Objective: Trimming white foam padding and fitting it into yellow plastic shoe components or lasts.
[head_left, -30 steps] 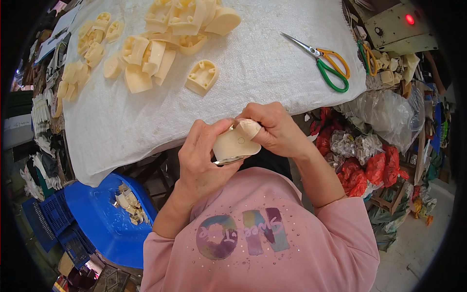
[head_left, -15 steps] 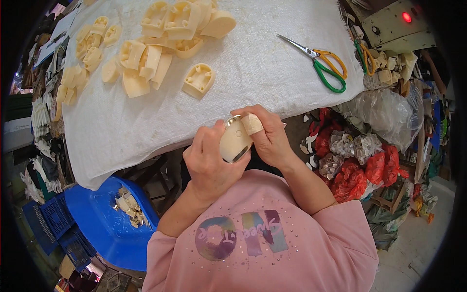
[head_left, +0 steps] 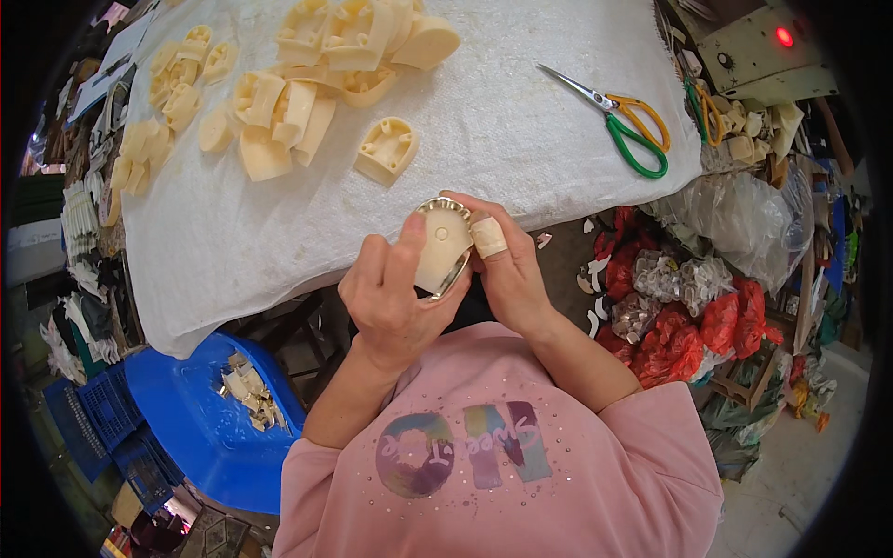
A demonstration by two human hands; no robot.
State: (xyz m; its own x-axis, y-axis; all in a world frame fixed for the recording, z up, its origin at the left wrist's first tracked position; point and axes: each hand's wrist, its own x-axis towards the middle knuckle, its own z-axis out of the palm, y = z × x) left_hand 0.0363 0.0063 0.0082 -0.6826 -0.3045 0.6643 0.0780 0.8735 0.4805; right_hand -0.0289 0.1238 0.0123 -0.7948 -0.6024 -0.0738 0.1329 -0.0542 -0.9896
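Observation:
Just off the table's near edge, a cream plastic heel-shaped piece (head_left: 441,249) with a shiny pale-gold rim is held between both hands. My left hand (head_left: 395,298) wraps its left side and underside, fingers bent. On its right side, my right hand (head_left: 507,265) grips the rim between fingers and thumb; the thumb wears a beige wrap. A small ring mark shows on the flat face. Closest to the hands on the table lies a loose cream moulded piece (head_left: 386,151), its hollow, ribbed side up. The undersides of the held piece and some fingertips are hidden.
Several more cream pieces (head_left: 270,116) are heaped on the white cloth-covered table (head_left: 502,112). Scissors (head_left: 619,121) with green and yellow handles lie at the right. A blue plastic chair (head_left: 200,465) holding scraps stands at lower left. Red bags (head_left: 665,339) sit on the floor at right.
The held piece has turned so that more of its flat face and shiny rim show. Both hands have shifted their grip slightly around it. The whole view has moved a little.

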